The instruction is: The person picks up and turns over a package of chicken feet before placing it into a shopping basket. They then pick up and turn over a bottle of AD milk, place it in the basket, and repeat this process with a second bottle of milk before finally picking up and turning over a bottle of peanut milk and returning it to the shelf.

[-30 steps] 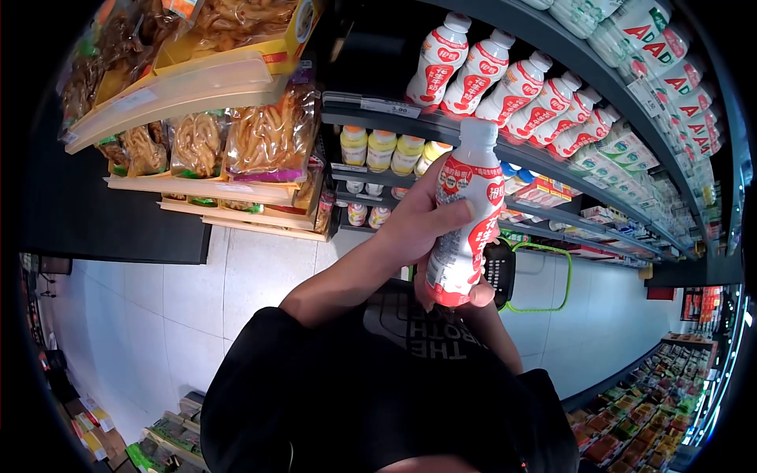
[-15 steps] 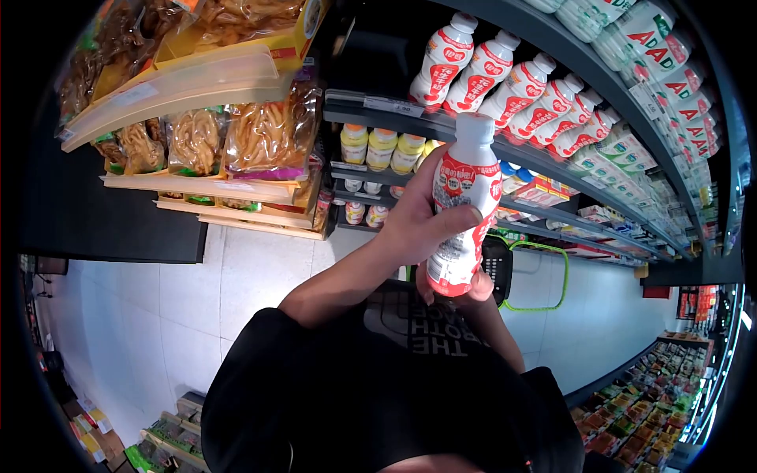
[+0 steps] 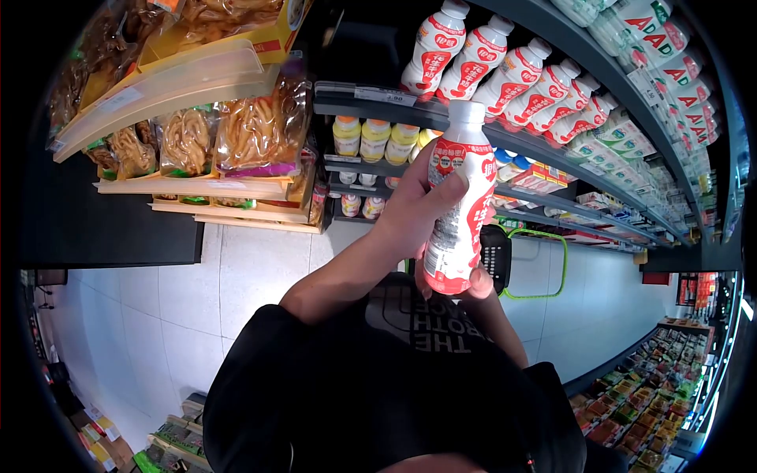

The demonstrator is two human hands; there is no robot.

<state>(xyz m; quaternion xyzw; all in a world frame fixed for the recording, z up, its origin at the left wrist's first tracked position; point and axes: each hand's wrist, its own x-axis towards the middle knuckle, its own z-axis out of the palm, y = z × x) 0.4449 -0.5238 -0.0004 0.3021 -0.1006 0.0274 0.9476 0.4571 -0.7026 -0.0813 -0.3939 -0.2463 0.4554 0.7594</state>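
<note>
A white plastic bottle of peanut milk [image 3: 456, 229] with a red-and-white label and white cap stands nearly upright in front of my chest. Around its upper and middle part my left hand [image 3: 414, 201] is closed, thumb across the label. Low down, my right hand [image 3: 479, 284] grips near the base, mostly hidden behind the bottle. Just beyond, a row of matching bottles [image 3: 473, 59] fills the dark shelf [image 3: 367, 96], which carries a price tag. The cap of the held bottle is on.
Yellow-labelled bottles [image 3: 374, 140] sit on a lower shelf. At the left are wooden-edged racks [image 3: 185, 188] with vacuum-packed food [image 3: 256, 130]. A black basket with a green rim [image 3: 538, 297] is behind my right hand. Packs of white bottles [image 3: 650, 39] line the right shelf.
My left thumb has shifted up the label, and the bottle has turned slightly, showing more of its front lettering. The shelves have moved a little leftward in view.
</note>
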